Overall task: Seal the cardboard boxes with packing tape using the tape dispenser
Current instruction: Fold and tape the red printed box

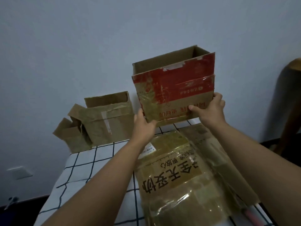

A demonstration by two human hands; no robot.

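Red-printed box (175, 88) (open-topped) gripped at lower corners; left hand (143, 124) and right hand (210, 110) outstretched.

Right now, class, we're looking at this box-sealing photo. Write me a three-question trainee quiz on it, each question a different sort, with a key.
1. True or false: the red box is sealed shut on top.
2. Multiple choice: how is the red box held? A) by the left hand alone B) by both hands, the right hand at the other lower corner C) by neither hand; it rests on the checked cloth.
3. Fill in: against the wall, left of the red box, stands a plain ____ box with open flaps.

Key: 1 false, its top is open; 2 B; 3 brown.
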